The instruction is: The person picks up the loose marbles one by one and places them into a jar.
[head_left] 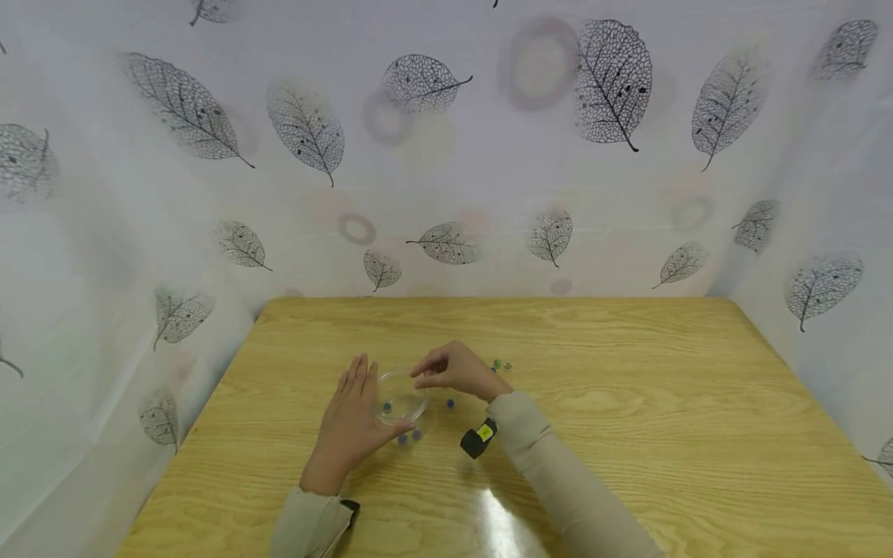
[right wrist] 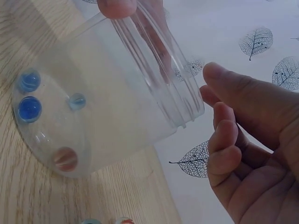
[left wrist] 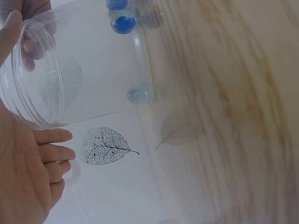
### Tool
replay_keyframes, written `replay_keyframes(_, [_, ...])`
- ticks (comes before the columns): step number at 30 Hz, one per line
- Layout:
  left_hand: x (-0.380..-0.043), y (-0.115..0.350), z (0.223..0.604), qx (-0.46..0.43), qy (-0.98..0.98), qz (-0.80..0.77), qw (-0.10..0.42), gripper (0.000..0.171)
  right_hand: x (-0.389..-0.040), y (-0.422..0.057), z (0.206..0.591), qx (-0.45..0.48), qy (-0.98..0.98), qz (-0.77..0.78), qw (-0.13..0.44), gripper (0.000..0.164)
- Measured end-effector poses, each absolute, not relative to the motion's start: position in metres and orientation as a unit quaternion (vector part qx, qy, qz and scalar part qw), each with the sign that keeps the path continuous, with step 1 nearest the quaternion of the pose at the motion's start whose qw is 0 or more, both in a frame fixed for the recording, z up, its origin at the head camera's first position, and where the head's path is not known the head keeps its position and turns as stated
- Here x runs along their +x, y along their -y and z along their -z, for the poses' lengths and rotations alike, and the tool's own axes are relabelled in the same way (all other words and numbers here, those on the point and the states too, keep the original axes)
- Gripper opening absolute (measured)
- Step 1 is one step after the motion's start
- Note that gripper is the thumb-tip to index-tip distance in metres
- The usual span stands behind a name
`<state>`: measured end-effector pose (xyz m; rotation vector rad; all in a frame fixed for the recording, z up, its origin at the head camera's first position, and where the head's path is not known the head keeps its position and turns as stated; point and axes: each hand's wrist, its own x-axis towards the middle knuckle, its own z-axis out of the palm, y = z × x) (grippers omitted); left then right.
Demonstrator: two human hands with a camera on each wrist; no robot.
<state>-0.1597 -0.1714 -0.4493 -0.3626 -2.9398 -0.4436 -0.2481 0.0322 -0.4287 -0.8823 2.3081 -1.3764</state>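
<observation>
A clear, wide-mouthed jar point(head_left: 399, 387) stands upright on the table. My left hand point(head_left: 356, 422) holds it, thumb round the near side and fingers stretched along the left side. Blue marbles point(right wrist: 30, 108) and a pale teal marble point(right wrist: 77, 101) lie at its bottom; a reddish marble point(right wrist: 65, 158) also shows there, though I cannot tell whether inside or behind the wall. My right hand point(head_left: 460, 370) is at the right of the rim, its thumb and index fingertips close together and the other fingers loosely bent. No marble shows between those fingertips.
A loose blue marble point(head_left: 449, 403) lies right of the jar. Beyond the right wrist are a green marble point(head_left: 498, 363) and a clear one point(head_left: 508, 366). The wooden table point(head_left: 663, 434) meets leaf-printed cloth point(head_left: 488, 155) at the back and sides.
</observation>
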Motion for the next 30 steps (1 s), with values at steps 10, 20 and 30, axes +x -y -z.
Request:
replay_keyframes(10, [-0.159,0.171,0.449,-0.119,0.979,0.147,0.076,0.112,-0.247,-0.037,0.423,-0.308,-0.802,0.49,0.15,0.024])
replay_keyframes(20, [-0.159,0.17,0.447,-0.115,0.979,0.153,0.072,0.114,-0.246,-0.047,0.417,-0.308,-0.81,0.484,0.124,0.02])
replay_keyframes(30, [-0.159,0.17,0.448,-0.113,0.979,0.157,0.07,0.114,-0.246,-0.073,0.41,-0.269,-0.822,0.484,0.134,0.017])
